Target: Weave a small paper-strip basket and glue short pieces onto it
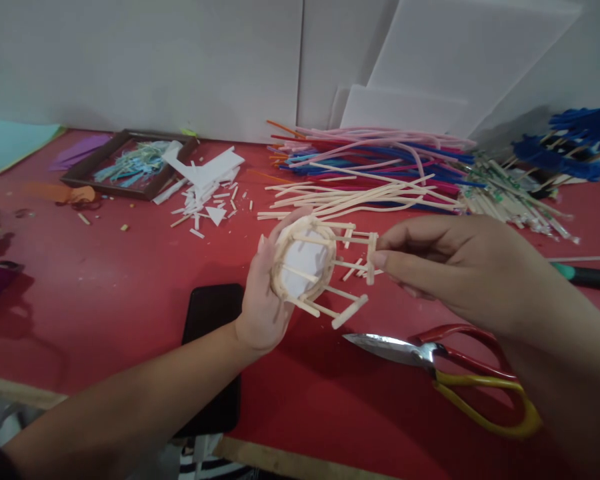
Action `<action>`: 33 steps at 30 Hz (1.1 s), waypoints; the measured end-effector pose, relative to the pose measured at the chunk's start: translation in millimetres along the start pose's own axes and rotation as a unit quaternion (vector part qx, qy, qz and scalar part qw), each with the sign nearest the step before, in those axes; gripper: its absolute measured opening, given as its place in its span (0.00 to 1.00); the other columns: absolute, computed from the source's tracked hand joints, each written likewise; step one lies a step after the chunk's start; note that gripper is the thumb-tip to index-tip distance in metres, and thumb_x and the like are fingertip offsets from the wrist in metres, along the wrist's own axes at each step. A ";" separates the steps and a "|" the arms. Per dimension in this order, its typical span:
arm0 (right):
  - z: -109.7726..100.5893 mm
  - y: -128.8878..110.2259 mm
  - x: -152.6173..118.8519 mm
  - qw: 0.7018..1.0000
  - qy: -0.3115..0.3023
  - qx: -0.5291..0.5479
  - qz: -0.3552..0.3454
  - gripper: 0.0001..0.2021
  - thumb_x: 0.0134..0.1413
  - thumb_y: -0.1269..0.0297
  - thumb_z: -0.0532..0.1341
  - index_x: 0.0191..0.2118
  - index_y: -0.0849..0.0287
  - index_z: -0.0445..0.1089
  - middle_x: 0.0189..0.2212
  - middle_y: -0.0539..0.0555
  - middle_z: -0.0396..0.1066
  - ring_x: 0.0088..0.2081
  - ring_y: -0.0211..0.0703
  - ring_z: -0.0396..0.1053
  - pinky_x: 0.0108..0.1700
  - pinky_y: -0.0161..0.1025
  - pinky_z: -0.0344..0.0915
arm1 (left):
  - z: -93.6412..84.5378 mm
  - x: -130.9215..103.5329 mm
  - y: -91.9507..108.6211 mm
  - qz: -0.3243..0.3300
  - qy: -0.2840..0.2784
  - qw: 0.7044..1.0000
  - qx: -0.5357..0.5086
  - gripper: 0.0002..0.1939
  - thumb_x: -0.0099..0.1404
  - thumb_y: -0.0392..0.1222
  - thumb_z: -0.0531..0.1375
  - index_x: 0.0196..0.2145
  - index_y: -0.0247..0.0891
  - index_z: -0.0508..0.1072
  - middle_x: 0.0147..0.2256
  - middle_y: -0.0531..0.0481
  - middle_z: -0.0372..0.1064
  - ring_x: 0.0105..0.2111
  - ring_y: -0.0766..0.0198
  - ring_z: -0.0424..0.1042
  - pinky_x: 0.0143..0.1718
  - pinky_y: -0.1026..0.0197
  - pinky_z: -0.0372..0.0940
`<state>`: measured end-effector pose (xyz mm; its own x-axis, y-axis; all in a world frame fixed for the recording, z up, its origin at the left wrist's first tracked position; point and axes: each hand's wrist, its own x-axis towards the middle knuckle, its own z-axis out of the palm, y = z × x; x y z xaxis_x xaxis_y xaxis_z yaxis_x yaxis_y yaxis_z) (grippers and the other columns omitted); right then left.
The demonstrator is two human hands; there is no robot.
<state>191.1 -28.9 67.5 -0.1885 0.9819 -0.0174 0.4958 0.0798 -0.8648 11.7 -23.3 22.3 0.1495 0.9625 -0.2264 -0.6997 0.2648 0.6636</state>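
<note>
My left hand [266, 303] is wrapped round the base of a small stick basket [333, 267], held tilted above the red table. Its round base has a white bottom and a beige rim, and thin wooden sticks stand out from it toward the right. Short crosspieces join some of the stick ends. With thumb and fingers, my right hand [445, 267] pinches the upper right crosspiece. Below the right hand lie scissors [425, 357] with one red and one yellow handle. A black phone [213, 393] rests under my left forearm.
Colourful pipe cleaners [370, 167] lie in a bundle at the back, with wrapped sticks [510, 190] to their right. White paper scraps [210, 177] and stick offcuts are strewn beside a brown tray [125, 190]. White boards [230, 67] stand behind. The table's front edge [290, 460] is near me.
</note>
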 end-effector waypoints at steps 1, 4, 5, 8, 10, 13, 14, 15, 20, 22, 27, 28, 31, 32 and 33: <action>0.1 0.0 0.0 1.000 0.001 0.000 0.002 0.12 0.47 0.56 0.66 0.21 0.54 0.70 0.16 0.47 0.60 0.19 0.35 0.54 0.19 0.36 0.51 | 0.2 -0.3 0.1 -0.001 0.005 1.000 -0.005 0.28 0.75 0.47 0.40 0.61 0.39 0.70 0.48 0.41 0.79 0.57 0.48 0.74 0.58 0.49 0.68; 0.7 0.1 0.1 1.000 0.007 0.002 0.007 0.10 0.47 0.56 0.66 0.22 0.54 0.71 0.16 0.47 0.60 0.19 0.35 0.55 0.19 0.36 0.52 | -0.7 -0.3 -0.3 -0.008 0.009 1.000 -0.009 0.28 0.76 0.48 0.41 0.61 0.40 0.71 0.47 0.41 0.80 0.57 0.47 0.74 0.58 0.49 0.68; 0.9 0.1 0.1 1.000 0.009 0.003 0.008 0.10 0.46 0.56 0.66 0.22 0.54 0.71 0.16 0.47 0.61 0.19 0.35 0.55 0.19 0.36 0.52 | -1.2 -0.2 -0.4 -0.010 0.005 1.000 -0.008 0.28 0.76 0.48 0.41 0.61 0.40 0.71 0.47 0.42 0.80 0.57 0.47 0.74 0.57 0.49 0.68; 1.1 0.2 0.4 1.000 0.009 0.008 0.009 0.10 0.46 0.56 0.66 0.22 0.54 0.71 0.16 0.47 0.60 0.19 0.35 0.55 0.19 0.36 0.52 | -2.0 0.5 -0.3 -0.012 -0.005 1.000 -0.008 0.28 0.75 0.48 0.40 0.62 0.39 0.70 0.46 0.41 0.80 0.56 0.47 0.75 0.57 0.48 0.69; 0.9 0.4 0.3 1.000 0.008 0.009 0.010 0.10 0.46 0.56 0.67 0.22 0.54 0.71 0.16 0.47 0.60 0.19 0.35 0.55 0.19 0.36 0.52 | -1.7 0.8 0.2 -0.012 -0.002 1.000 -0.008 0.28 0.75 0.46 0.40 0.62 0.37 0.70 0.46 0.41 0.80 0.55 0.47 0.75 0.56 0.47 0.69; 0.7 1.1 -0.2 1.000 0.008 0.012 0.011 0.10 0.46 0.56 0.66 0.22 0.55 0.71 0.16 0.46 0.60 0.19 0.35 0.55 0.19 0.36 0.52 | -0.9 0.7 1.1 -0.012 0.005 1.000 -0.008 0.28 0.75 0.45 0.40 0.62 0.36 0.70 0.47 0.41 0.80 0.55 0.48 0.75 0.56 0.49 0.69; 0.9 1.3 -0.2 1.000 0.007 0.013 0.011 0.10 0.46 0.56 0.66 0.22 0.55 0.71 0.16 0.46 0.60 0.19 0.34 0.55 0.19 0.36 0.52 | -0.5 0.4 1.2 -0.012 0.010 1.000 -0.007 0.28 0.75 0.46 0.40 0.61 0.36 0.70 0.47 0.41 0.80 0.55 0.48 0.76 0.56 0.50 0.69; 1.1 1.5 -0.2 1.000 0.007 0.013 0.011 0.10 0.46 0.57 0.66 0.22 0.55 0.71 0.16 0.46 0.60 0.19 0.34 0.55 0.19 0.35 0.52 | -0.1 0.1 1.3 -0.013 0.015 1.000 -0.007 0.28 0.75 0.46 0.40 0.61 0.36 0.70 0.47 0.41 0.80 0.55 0.49 0.76 0.56 0.51 0.69; 1.9 1.2 0.3 1.000 0.005 0.019 0.013 0.10 0.46 0.57 0.66 0.22 0.55 0.71 0.16 0.47 0.61 0.19 0.35 0.55 0.19 0.35 0.52 | 3.0 -1.3 1.7 -0.024 0.014 1.000 -0.015 0.29 0.76 0.48 0.38 0.64 0.41 0.68 0.45 0.43 0.81 0.52 0.49 0.77 0.53 0.51 0.70; 1.1 1.1 0.1 1.000 0.006 0.018 0.012 0.11 0.46 0.56 0.66 0.22 0.55 0.71 0.16 0.46 0.60 0.19 0.34 0.55 0.19 0.35 0.52 | 3.0 0.6 2.8 -0.039 0.015 0.999 -0.030 0.29 0.76 0.49 0.38 0.64 0.41 0.67 0.42 0.43 0.81 0.49 0.49 0.78 0.51 0.51 0.71; -3.2 4.6 0.3 0.999 0.035 0.013 -0.003 0.16 0.45 0.48 0.70 0.25 0.55 0.73 0.16 0.46 0.63 0.18 0.35 0.57 0.18 0.35 0.55 | -9.7 12.7 7.8 -0.182 -0.010 0.981 -0.061 0.32 0.75 0.56 0.41 0.62 0.34 0.68 0.32 0.44 0.80 0.33 0.52 0.80 0.38 0.52 0.73; -4.2 5.9 0.3 0.998 0.055 0.017 -0.020 0.15 0.45 0.48 0.71 0.27 0.55 0.73 0.17 0.46 0.65 0.19 0.35 0.59 0.19 0.35 0.56 | -13.5 14.8 8.7 -0.209 -0.031 0.975 -0.068 0.33 0.74 0.58 0.42 0.61 0.33 0.69 0.33 0.42 0.80 0.32 0.51 0.80 0.35 0.52 0.73; -6.7 9.7 -0.2 0.989 0.107 0.016 -0.098 0.12 0.46 0.52 0.73 0.34 0.52 0.77 0.23 0.48 0.71 0.24 0.37 0.65 0.23 0.36 0.62 | -22.2 17.7 10.4 -0.252 -0.073 0.960 -0.093 0.35 0.72 0.60 0.43 0.58 0.30 0.71 0.37 0.38 0.81 0.35 0.47 0.80 0.31 0.53 0.71; -7.2 10.6 -0.5 0.985 0.110 -0.004 -0.130 0.13 0.47 0.53 0.73 0.37 0.51 0.77 0.26 0.49 0.73 0.26 0.38 0.67 0.26 0.37 0.64 | -23.8 17.7 10.6 -0.257 -0.079 0.958 -0.099 0.34 0.72 0.59 0.44 0.57 0.30 0.72 0.38 0.38 0.80 0.36 0.46 0.81 0.31 0.53 0.71; -7.5 11.2 -1.0 0.980 0.109 -0.037 -0.163 0.14 0.48 0.53 0.72 0.41 0.50 0.78 0.30 0.50 0.74 0.28 0.40 0.69 0.28 0.38 0.66 | -24.7 17.4 10.8 -0.259 -0.082 0.957 -0.102 0.33 0.71 0.59 0.45 0.56 0.31 0.72 0.39 0.38 0.80 0.37 0.46 0.81 0.32 0.53 0.71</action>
<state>203.2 -27.7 61.5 -0.1663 0.9148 0.3680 0.5009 0.3998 -0.7676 -10.5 -5.1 8.0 0.6094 0.7058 -0.3613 -0.6215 0.7081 0.3350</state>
